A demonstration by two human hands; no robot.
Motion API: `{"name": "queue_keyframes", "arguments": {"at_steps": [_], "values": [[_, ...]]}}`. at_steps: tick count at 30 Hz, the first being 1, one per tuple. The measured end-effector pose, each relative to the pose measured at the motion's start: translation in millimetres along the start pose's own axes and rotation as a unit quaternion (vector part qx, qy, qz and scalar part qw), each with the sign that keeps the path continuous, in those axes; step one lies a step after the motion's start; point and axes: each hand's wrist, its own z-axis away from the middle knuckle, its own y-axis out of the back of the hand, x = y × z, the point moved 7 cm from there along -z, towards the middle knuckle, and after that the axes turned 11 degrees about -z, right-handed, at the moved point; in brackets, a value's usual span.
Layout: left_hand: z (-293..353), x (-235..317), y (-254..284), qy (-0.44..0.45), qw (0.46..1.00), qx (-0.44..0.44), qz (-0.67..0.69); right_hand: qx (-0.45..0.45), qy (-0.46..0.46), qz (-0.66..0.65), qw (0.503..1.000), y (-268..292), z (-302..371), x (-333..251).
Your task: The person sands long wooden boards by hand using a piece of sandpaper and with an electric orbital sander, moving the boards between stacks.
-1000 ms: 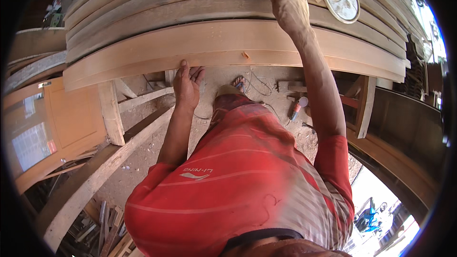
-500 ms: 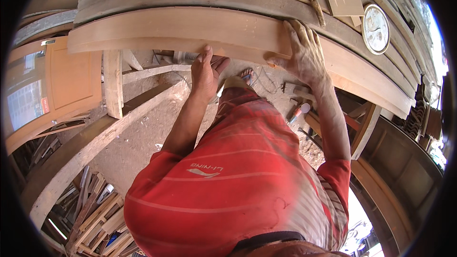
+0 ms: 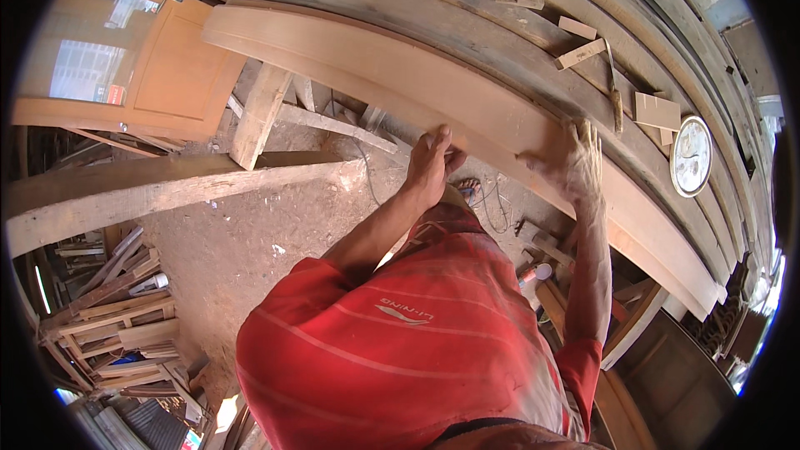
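A long, smooth, light-brown wooden board (image 3: 367,67) runs slantwise in front of me, lying along the near side of stacked timber. My left hand (image 3: 429,171) is at its near edge, thumb up against the board and the other fingers curled below the edge, partly hidden. Farther right, my right hand (image 3: 575,162) rests across the top of the board. Its thumb is spread toward the near edge and its fingers reach to the far edge, a little blurred. White dust covers the right hand and forearm.
Behind the board lie stacked planks (image 3: 400,0) bearing small wood blocks (image 3: 658,111), a wooden-handled tool (image 3: 617,108) and a round, pale lid-like disc (image 3: 692,156). An orange-brown glazed door (image 3: 179,75) stands left. A thick beam (image 3: 167,192) crosses low, above heaped scrap wood (image 3: 125,333).
The whole view has turned, so the board now slopes down to the right and more scrap wood shows at lower left. Both hands stay at the board.
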Motion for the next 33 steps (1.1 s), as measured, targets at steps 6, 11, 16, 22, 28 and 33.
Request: {"name": "queue_keyframes", "arguments": {"at_steps": [6,11,16,22,28,33], "values": [[15,-36,12,-0.002,1.0,0.012,0.011,0.011,-0.007,-0.032,0.999,4,42,7],[4,-32,27,0.008,0.999,0.022,0.027,0.326,-0.109,-0.163,0.925,37,142,54],[-8,-38,0,0.024,0.996,-0.01,0.084,0.596,-0.429,-0.38,0.562,0,298,203],[-14,-43,4,0.059,0.989,-0.066,0.122,0.576,-0.285,-0.7,0.311,-8,289,252],[-9,-41,-19,0.011,0.963,-0.193,0.19,0.559,-0.19,-0.749,0.301,-14,275,290],[-15,-40,-5,-0.014,0.959,-0.209,0.193,0.592,-0.333,-0.635,0.368,-3,290,278]]}}
